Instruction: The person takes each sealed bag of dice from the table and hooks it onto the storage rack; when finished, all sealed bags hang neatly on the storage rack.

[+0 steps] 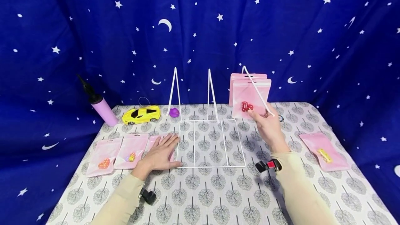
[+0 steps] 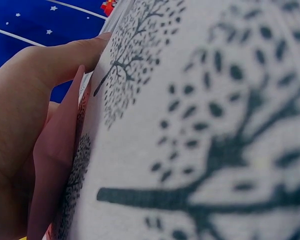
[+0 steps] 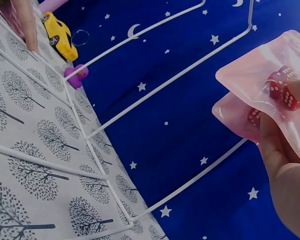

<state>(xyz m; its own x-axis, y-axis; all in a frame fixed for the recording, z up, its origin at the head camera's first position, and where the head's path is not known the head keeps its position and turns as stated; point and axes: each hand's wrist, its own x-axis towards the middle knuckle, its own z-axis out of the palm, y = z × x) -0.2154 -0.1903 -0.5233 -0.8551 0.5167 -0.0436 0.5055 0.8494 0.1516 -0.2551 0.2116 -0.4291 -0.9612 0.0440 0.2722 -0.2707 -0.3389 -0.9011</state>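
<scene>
A pink pouch [image 1: 250, 97] with red dice [image 1: 247, 106] inside is pinched at its lower part by the right hand [image 1: 269, 127], between the thumb and the fingers, as is seen clearly in the right wrist view [image 3: 270, 95]. The pouch is held upright, with its long axis vertical, at the right end of a white wire rack [image 1: 209, 141]. It lies straight ahead of the grip and slightly above it, just behind the slanted right prong [image 1: 258, 91] of the rack. A 2nd pink pouch [image 1: 247, 76] stands directly behind the 1st one, touching it or nearly so. The right hand is much nearer to this end of the rack than the other hand.

The left hand [image 1: 160, 153] is laid flat on the table [image 1: 218, 197], with straight fingers, and nothing is gripped by it. It rests at the left edge of the rack base and partly covers a pink pouch [image 1: 153, 141] there. 2 more pouches [image 1: 120, 152] are placed to its left, and 1 pouch with yellow dice [image 1: 325, 150] lies well apart on the right side of the table.

2 other prongs [image 1: 193, 91] stand free in the middle and on the left. Behind the rack a yellow toy car [image 1: 142, 114], a purple ball [image 1: 174, 112] and a purple bottle [image 1: 100, 105] are seen, well apart from the held pouch. Only the slanted right prong stands close in front of it.
</scene>
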